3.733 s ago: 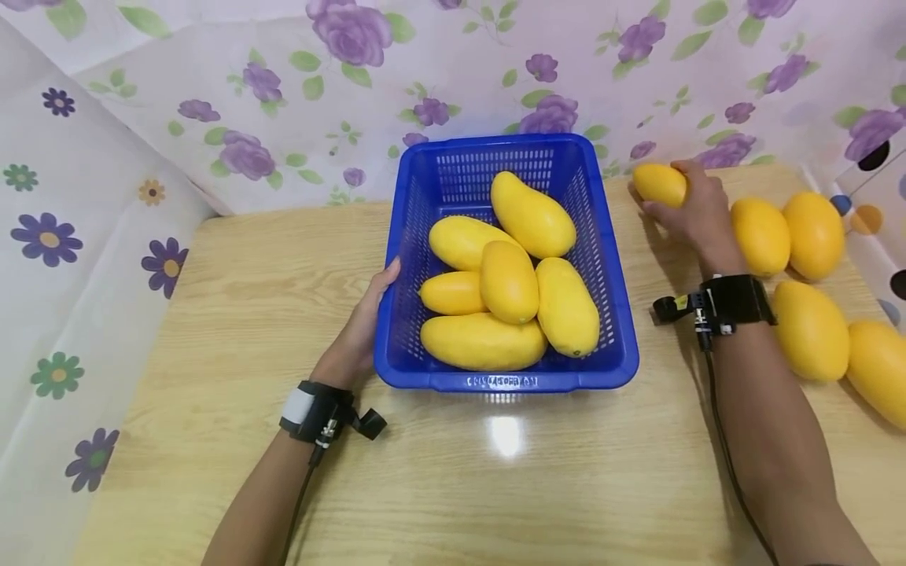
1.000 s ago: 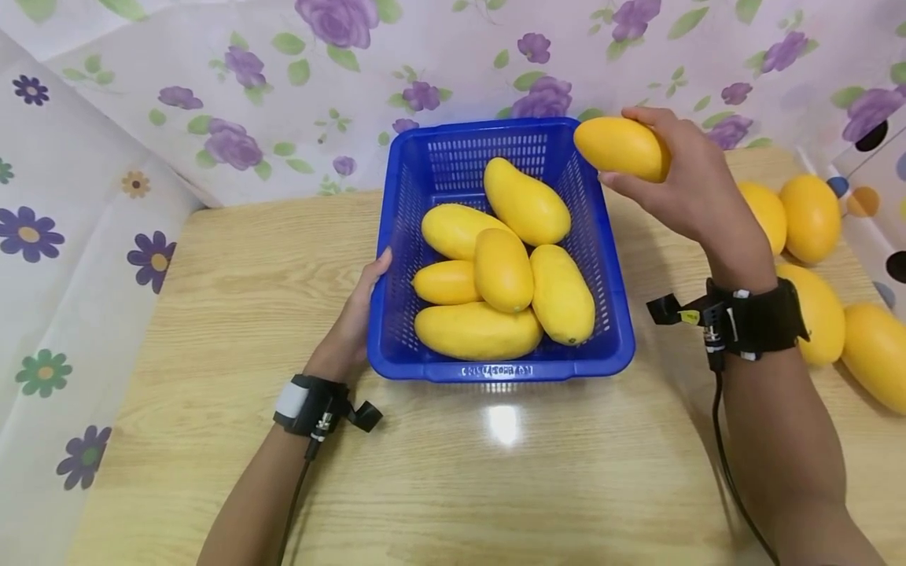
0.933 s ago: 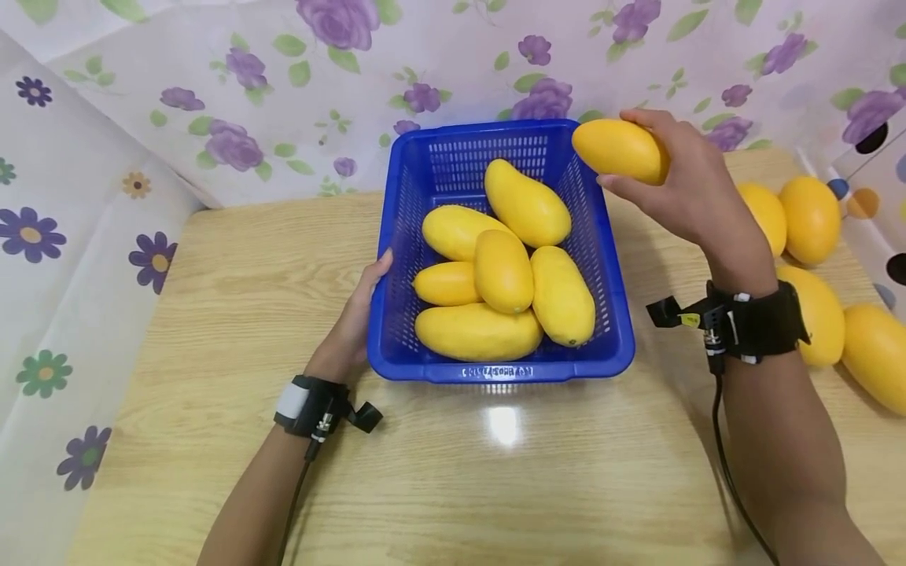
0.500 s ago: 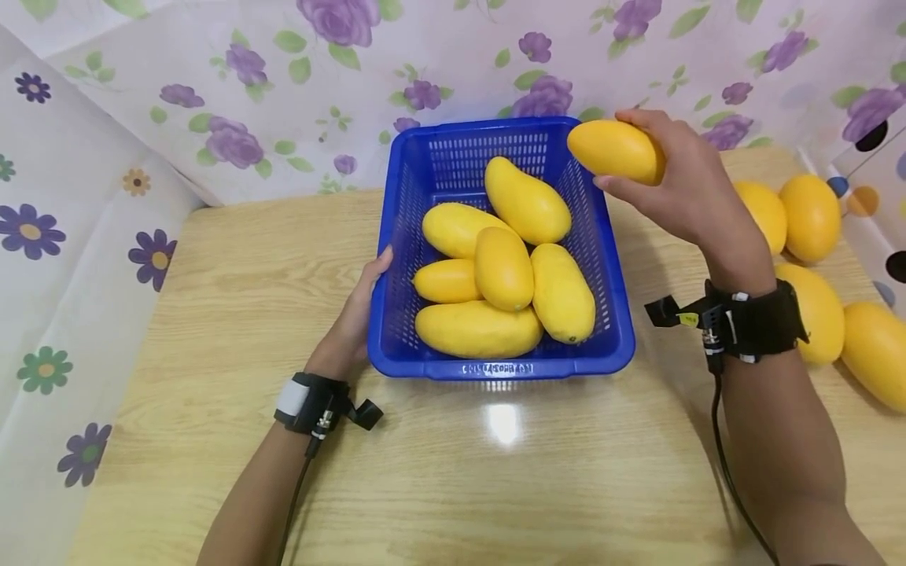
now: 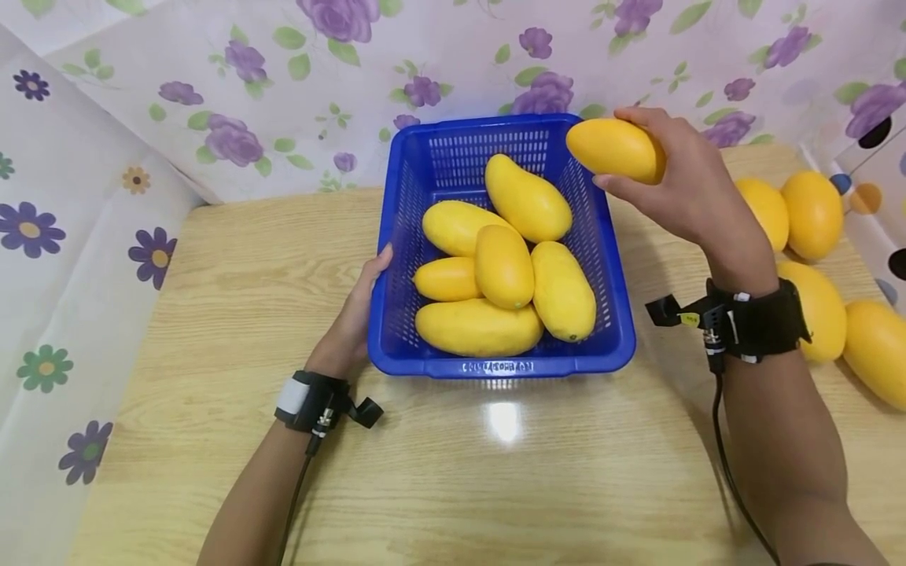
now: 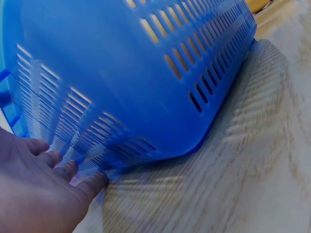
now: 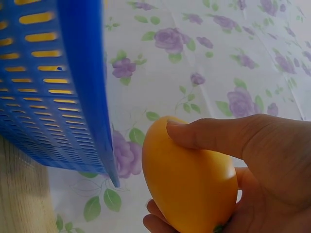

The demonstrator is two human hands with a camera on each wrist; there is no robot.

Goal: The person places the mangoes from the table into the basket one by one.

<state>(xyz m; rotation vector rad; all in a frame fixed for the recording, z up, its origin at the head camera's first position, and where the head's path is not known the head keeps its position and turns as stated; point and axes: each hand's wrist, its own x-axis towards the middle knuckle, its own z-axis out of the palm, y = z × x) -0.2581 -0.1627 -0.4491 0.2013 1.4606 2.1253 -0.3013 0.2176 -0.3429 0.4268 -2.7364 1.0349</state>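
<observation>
In the head view, my right hand (image 5: 683, 177) holds a yellow-orange mango (image 5: 614, 149) by its right end, up by the back right corner of the blue plastic basket (image 5: 495, 367). The right wrist view shows the thumb (image 7: 199, 133) across one side of that mango (image 7: 187, 174), other fingers behind it, beside the basket wall (image 7: 90, 87). My left hand (image 5: 354, 314) rests against the basket's left side, thumb at the rim. Its fingers (image 6: 68, 170) lie fairly straight against the slotted wall, low down near the table. Several yellow mangoes (image 5: 527, 200) lie inside, one (image 5: 504, 267) on top of others.
Several more mangoes (image 5: 812, 216) lie on the wooden table (image 5: 233, 299) at the right, partly hidden behind the right arm. A flowered sheet (image 5: 283, 79) hangs behind the table; another stands along its left. Cables run from both wrist cameras.
Since the oldest frame, my right hand has lifted the mango off the table and carried it left to the basket's back right corner. Over the last second both hands stay almost still.
</observation>
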